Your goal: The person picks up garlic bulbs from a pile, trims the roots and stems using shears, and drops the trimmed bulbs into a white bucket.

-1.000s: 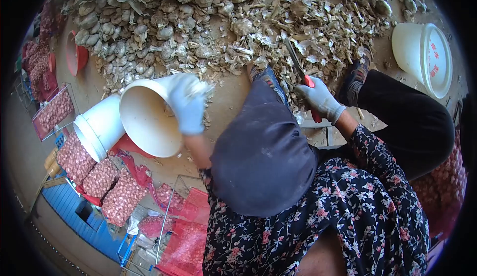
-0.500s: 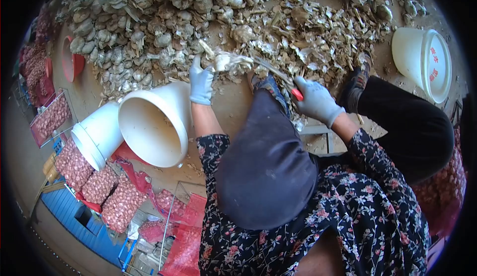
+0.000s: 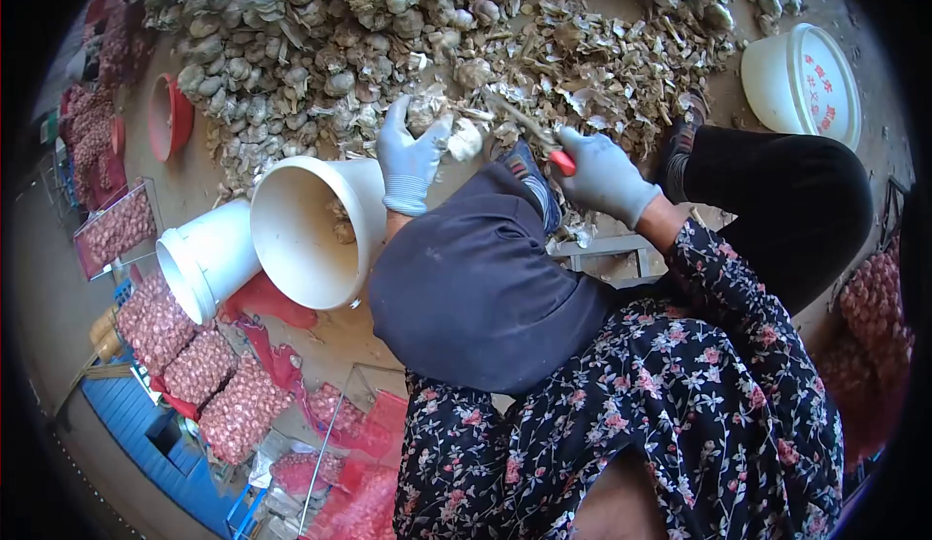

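Observation:
My left hand (image 3: 410,159), in a pale grey glove, has its thumb and fingers apart at the edge of the garlic pile (image 3: 340,84). A whitish garlic bulb (image 3: 464,140) is just right of its fingertips. My right hand (image 3: 607,179), gloved too, is closed around a red-handled cutting tool (image 3: 561,161), whose long metal end points up and left toward the pile. Left of my left hand, a large white bucket (image 3: 303,166) lies on its side with garlic (image 3: 342,221) inside.
A second white bucket (image 3: 209,258) lies beside the first. A red basin (image 3: 171,118) is at the left, a lidded white tub (image 3: 801,84) at the upper right. Filled garlic bags (image 3: 243,409) stand lower left. My knees (image 3: 476,292) are below my hands.
Garlic now shows inside the large bucket. The stemmed garlic that was at my left hand is no longer held up, and that hand has opened. The view has shifted slightly.

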Demonstrator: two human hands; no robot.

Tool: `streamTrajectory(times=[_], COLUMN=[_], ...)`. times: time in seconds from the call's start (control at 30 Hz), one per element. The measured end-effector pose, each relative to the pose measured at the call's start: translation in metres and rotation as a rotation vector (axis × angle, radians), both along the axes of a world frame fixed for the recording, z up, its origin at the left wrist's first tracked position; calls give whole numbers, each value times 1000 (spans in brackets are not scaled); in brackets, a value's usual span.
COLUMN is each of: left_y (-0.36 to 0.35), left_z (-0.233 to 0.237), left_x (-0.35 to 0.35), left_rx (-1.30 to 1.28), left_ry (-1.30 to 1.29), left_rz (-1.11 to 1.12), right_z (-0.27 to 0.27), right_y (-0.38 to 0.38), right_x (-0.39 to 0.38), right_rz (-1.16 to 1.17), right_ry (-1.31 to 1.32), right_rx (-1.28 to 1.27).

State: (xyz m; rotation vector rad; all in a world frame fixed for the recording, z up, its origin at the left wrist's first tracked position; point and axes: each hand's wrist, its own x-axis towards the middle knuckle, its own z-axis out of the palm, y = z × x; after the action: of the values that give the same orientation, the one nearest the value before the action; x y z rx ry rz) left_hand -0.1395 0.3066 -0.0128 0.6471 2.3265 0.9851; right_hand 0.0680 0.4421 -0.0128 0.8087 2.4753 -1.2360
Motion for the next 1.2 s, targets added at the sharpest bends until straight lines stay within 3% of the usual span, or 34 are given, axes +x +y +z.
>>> streamTrajectory(times=[0.07, 0.1, 0.17, 0.33, 0.47, 0.53, 0.57, 0.67, 0.73, 0.8, 1.0, 1.03, 1.17, 1.2], left_y=[-1, 1, 6, 17, 22, 19, 21, 17, 18, 19, 17, 14, 8, 3], left_z=[-7, -4, 5, 23, 11, 2, 2, 5, 5, 12, 9, 11, 14, 13], left_x=[1, 12, 25, 38, 26, 19, 15, 17, 21, 29, 34, 38, 35, 32], left_rx=[714, 895, 952, 809, 710, 539, 432, 274, 295, 385, 495, 484, 403, 285], left_ry=[-398, -625, -747, -666, -477, 11, 239, 457, 369, 122, -137, -268, -293, -155], left_rz=[78, 147, 136, 128, 100, -45, -140, -278, -263, -229, -229, -128, -136, -235], right_z=[-6, -4, 1, 18, 36, 39, 33, 24, 28, 39, 41, 37, 23, 22], right_y=[2, 6, 13, 17, 24, 28, 28, 29, 28, 25, 26, 24, 18, 16], right_x=[12, 14, 13, 11, 10, 18, 21, 22, 16, 8, 6, 7, 7, 7], right_rz=[-107, -115, -100, -30, 70, 124, 61, -32, -7, 106, 225, 226, 259, 281], right_ry=[55, 96, 171, 186, 112, 69, 85, 121, 132, 73, -19, 12, 58, 37], right_rx=[-52, -21, 18, 141, 313, 488, 453, 360, 392, 440, 461, 470, 482, 476])
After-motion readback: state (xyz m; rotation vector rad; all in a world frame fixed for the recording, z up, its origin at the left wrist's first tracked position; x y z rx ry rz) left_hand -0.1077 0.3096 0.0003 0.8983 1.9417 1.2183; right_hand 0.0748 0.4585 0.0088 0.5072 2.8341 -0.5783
